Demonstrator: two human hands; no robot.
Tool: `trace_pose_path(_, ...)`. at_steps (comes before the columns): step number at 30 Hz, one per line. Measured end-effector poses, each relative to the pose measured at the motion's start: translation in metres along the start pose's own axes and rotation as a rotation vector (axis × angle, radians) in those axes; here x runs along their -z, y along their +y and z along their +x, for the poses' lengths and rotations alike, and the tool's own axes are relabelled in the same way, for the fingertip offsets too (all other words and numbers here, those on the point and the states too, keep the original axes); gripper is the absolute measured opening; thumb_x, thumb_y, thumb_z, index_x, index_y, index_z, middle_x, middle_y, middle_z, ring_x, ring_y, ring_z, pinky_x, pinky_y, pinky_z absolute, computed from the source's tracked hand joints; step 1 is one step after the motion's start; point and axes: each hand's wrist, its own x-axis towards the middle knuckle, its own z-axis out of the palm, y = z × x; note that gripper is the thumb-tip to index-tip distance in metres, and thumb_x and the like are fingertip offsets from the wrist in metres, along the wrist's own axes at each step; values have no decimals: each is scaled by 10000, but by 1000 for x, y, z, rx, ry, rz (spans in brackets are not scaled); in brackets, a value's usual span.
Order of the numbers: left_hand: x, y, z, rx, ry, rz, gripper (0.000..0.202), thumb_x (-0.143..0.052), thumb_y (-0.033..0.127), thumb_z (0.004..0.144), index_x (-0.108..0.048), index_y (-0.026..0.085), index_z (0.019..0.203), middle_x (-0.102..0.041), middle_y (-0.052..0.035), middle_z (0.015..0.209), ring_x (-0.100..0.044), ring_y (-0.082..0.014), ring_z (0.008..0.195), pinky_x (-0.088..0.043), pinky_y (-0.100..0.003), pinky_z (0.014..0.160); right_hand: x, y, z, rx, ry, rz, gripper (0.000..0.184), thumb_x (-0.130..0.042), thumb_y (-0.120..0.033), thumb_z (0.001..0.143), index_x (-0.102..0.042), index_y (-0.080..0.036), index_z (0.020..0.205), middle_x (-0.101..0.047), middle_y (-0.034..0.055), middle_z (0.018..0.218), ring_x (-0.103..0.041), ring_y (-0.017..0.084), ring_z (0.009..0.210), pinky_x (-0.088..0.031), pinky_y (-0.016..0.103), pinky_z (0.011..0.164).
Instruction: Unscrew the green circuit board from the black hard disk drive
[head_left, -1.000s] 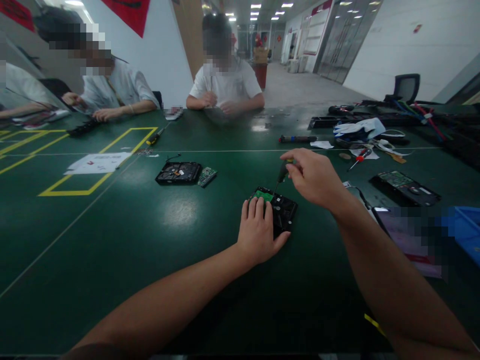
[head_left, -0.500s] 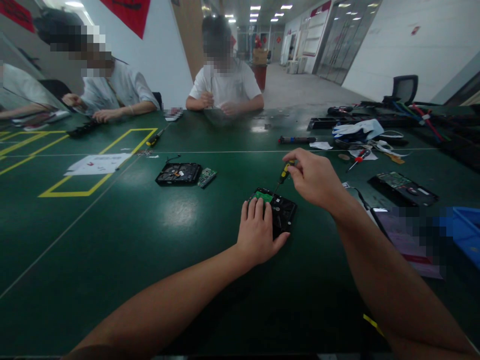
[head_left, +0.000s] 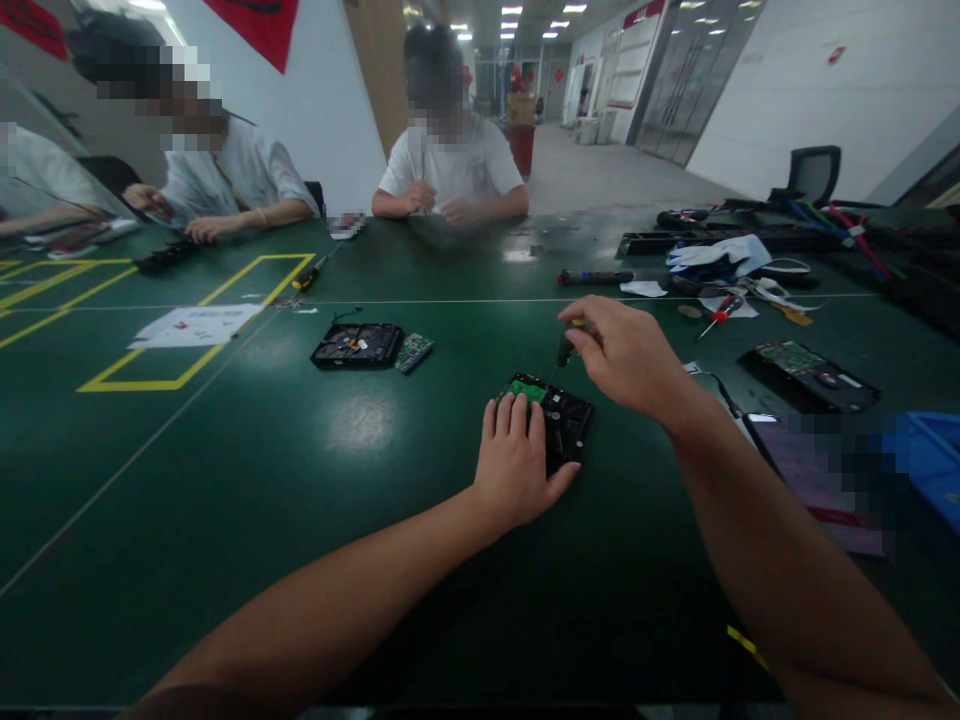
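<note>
A black hard drive [head_left: 564,420] with a green circuit board [head_left: 528,390] lies on the green table [head_left: 300,480] in front of me. My left hand [head_left: 516,465] rests flat on its near left part, fingers stretched over the board and thumb out to the right. My right hand [head_left: 626,355] is closed round a small black and yellow screwdriver [head_left: 565,346], held nearly upright. The screwdriver's tip points down at the far edge of the drive.
A second hard drive [head_left: 358,344] with a loose circuit board [head_left: 414,352] lies to the left, a third drive [head_left: 814,372] to the right. Tools, gloves and papers [head_left: 716,258] clutter the far right. Two people [head_left: 450,160] sit across the table. A blue bin [head_left: 934,455] stands at right.
My right hand has twisted the screwdriver slightly over the drive; the handle's yellow part showed more half a second ago. My left hand has stayed put.
</note>
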Motion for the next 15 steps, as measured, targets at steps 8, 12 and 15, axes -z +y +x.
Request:
trace_pose_path(8,1,1,0,10,3,2,888,-505,722,941,-463,60,1531,-435,-255,1604,-336,-452,1531,-200,-626,1289,1,-2,0,55,-49,76,232,-540,-186,972,-722,-222,1111,-754,104,1140,-688,281,1038,-503,438,951)
trace_pose_path(12,2,1,0,7,5,-10,894,-518,719,937,-455,57,1534,-439,-261,1599,-335,-453,1532,-204,-627,1287,2,-3,0,61,-78,106,271,-525,-180,970,-724,-242,1143,-767,81,1190,-699,279,1093,-490,433,999)
trace_pose_path(15,3,1,0,10,6,-17,877,-526,712,937,-465,63,1524,-439,-259,1600,-333,-452,1532,-204,-633,1286,2,-3,0,44,-93,110,316,-505,-171,970,-710,-237,1202,-770,78,1200,-708,272,1079,-496,424,986)
